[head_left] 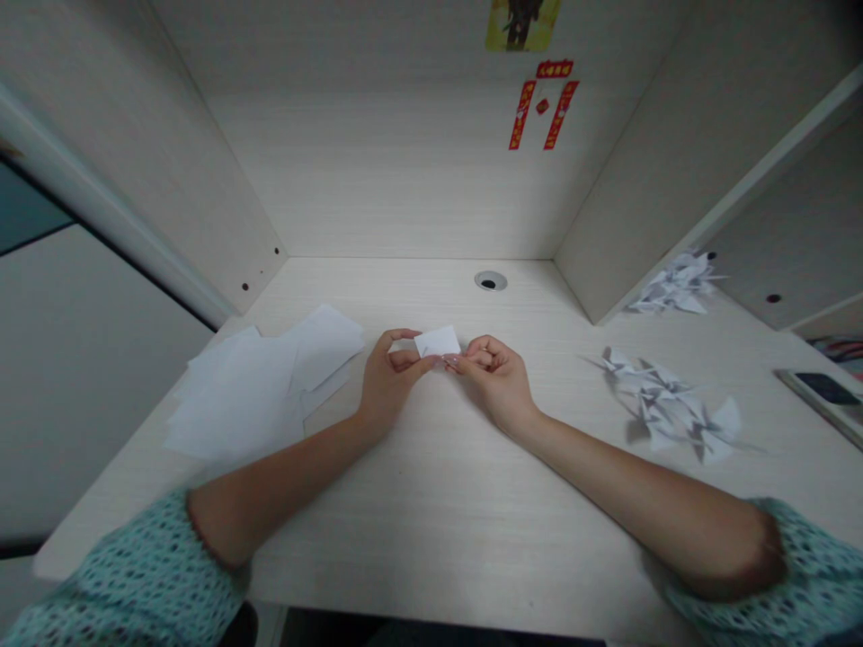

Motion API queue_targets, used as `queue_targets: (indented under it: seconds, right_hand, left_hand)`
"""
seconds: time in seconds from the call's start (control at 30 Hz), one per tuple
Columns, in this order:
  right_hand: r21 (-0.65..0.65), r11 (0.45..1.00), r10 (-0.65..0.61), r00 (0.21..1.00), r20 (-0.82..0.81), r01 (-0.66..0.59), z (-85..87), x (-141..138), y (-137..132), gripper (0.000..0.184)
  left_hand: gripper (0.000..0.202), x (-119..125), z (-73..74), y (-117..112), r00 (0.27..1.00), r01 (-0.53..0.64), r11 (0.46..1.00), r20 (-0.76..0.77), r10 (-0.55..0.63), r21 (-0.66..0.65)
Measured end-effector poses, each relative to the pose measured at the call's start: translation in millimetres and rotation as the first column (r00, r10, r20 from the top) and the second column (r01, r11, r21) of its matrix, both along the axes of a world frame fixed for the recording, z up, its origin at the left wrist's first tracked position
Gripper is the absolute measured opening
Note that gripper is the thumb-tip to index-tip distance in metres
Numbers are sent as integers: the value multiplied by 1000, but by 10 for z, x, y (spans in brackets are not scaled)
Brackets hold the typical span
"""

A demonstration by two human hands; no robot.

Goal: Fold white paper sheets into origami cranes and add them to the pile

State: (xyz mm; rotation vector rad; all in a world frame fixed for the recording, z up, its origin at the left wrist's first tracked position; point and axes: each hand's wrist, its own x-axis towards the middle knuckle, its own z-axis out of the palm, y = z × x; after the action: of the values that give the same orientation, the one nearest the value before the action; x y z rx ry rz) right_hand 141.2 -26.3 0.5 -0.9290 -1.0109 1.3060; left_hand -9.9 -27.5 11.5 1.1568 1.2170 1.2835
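Your left hand (pixel 389 382) and right hand (pixel 492 382) both pinch the small folded white paper (pixel 438 341) above the laminate desk (pixel 404 512); a slack pinch could drop it, uneven pressure crease it askew

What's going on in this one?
A person is pinching a small piece of white paper between the fingertips of the left hand and right hand, just above a pale desk. Loose white paper sheets lie to the left of the hands, and two heaps of folded paper cranes lie to the right.
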Motion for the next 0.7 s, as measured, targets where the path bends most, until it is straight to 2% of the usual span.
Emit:
queue_targets:
  seconds: [0.2,0.33,0.57,0.7]
  right_hand:
    - [13,1000,-3,1000,21,3,-38,18,32,34]
    - [24,1000,-16,999,28,15,-40,20,58,37]
    - [36,998,-47,999,18,46,-5,42,94,43]
    - [65,997,-43,998,49,40,0,49,83,33]
  left_hand:
    - [52,10,16,0,1000,-13,997,-7,12,-75]
    - [51,6,-22,17,999,-9,998,-36,7,-62]
    - [50,21,-22,26,988,119,992,103,-114,-44]
    - [51,16,-52,28,987,131,991,98,-130,-8]
